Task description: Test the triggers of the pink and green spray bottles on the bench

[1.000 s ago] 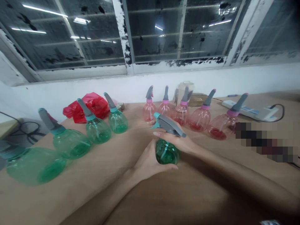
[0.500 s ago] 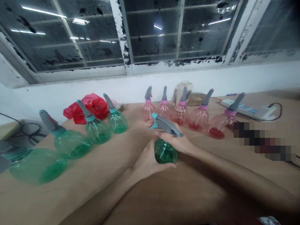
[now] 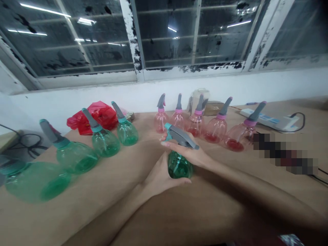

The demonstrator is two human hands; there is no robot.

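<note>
In front of me a green spray bottle point(image 3: 180, 165) with a grey and teal trigger head stands on the wooden table point(image 3: 164, 218). My left hand point(image 3: 162, 177) is wrapped round its lower body from the left, thumb along the near side. Closed about the neck and trigger is my right hand point(image 3: 191, 153), coming from the right; its fingertips show at the teal trigger and partly hide the neck. Dark green liquid shows through the bottle wall.
Several green spray bottles point(image 3: 105, 142) line the left side, and several pink ones point(image 3: 216, 130) the back right. A red plastic bag point(image 3: 93, 118) lies behind the green row. Farther right are a white power strip point(image 3: 269, 119) and a blurred-out patch; a window is beyond.
Both hands stay on the green spray bottle. My right fingers shift about the trigger, moving off it and back against it. The whole view drifts slightly.
</note>
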